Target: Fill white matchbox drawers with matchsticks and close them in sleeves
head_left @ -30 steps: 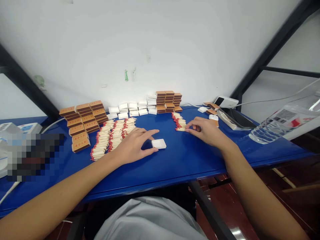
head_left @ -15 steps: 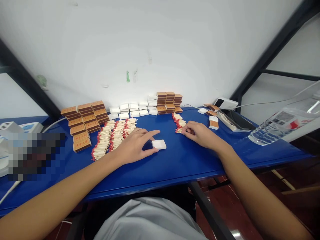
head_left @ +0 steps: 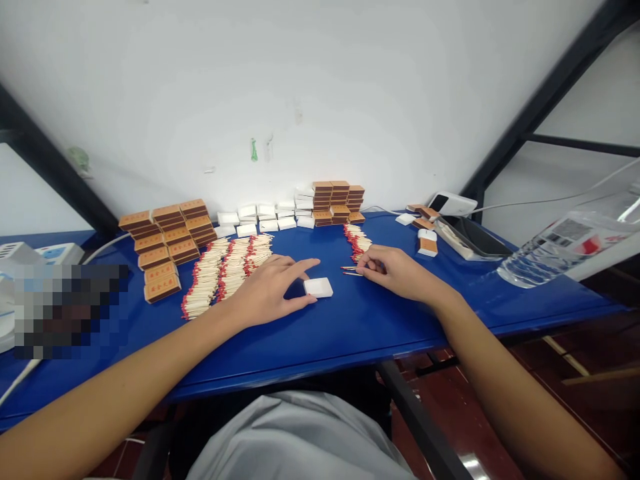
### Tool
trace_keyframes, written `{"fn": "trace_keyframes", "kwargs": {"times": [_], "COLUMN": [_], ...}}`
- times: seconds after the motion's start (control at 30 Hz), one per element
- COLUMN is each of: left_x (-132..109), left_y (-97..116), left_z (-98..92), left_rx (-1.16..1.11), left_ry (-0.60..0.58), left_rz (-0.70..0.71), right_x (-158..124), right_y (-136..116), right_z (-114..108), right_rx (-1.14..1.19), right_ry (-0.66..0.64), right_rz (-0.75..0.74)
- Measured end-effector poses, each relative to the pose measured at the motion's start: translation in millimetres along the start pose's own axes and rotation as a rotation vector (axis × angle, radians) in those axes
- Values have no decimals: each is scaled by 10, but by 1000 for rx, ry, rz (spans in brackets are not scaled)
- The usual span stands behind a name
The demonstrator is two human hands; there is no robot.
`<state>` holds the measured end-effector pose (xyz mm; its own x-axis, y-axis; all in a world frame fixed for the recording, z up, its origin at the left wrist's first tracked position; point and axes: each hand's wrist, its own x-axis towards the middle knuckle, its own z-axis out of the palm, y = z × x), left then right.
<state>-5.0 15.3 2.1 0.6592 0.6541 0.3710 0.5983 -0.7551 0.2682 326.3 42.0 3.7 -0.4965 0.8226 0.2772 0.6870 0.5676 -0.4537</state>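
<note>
My left hand [head_left: 270, 288] rests on the blue table [head_left: 350, 327], thumb and forefinger spread around a small white matchbox tray [head_left: 318, 287] and touching its left side. My right hand [head_left: 395, 270] is pinched on a few red-tipped matches [head_left: 350, 271] that stick out to the left, just below a small pile of matches [head_left: 356, 241]. A wide spread of matches [head_left: 225, 269] lies to the left of my left hand.
Brown matchbox sleeves are stacked at the left [head_left: 167, 240] and at the back centre [head_left: 337, 202], with white trays [head_left: 260, 220] between them. A phone [head_left: 473, 237], a power bank [head_left: 453, 202], a water bottle [head_left: 545, 260] and loose boxes [head_left: 427, 243] lie on the right.
My right hand has drawn back from the small match pile toward me and the left, pulling out a few matches. My left hand and the white tray have stayed put.
</note>
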Motion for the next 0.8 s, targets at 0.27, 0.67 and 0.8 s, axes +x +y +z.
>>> {"fn": "trace_keyframes", "kwargs": {"times": [0.27,0.67,0.8], "left_x": [0,-2,-3], "left_y": [-2,1,-2], "left_z": [-10,-5,-4], "left_rx": [3,6,1], "left_ry": [2,-7,-6], "left_rz": [4,6,8], "right_x": [-12,11,20], "right_y": [-55,-48,-40], "right_z": [-17,2,0], "right_rx": [30,23,7], "right_ry": [-3,1,-26], "right_rz": [25,28,5]}}
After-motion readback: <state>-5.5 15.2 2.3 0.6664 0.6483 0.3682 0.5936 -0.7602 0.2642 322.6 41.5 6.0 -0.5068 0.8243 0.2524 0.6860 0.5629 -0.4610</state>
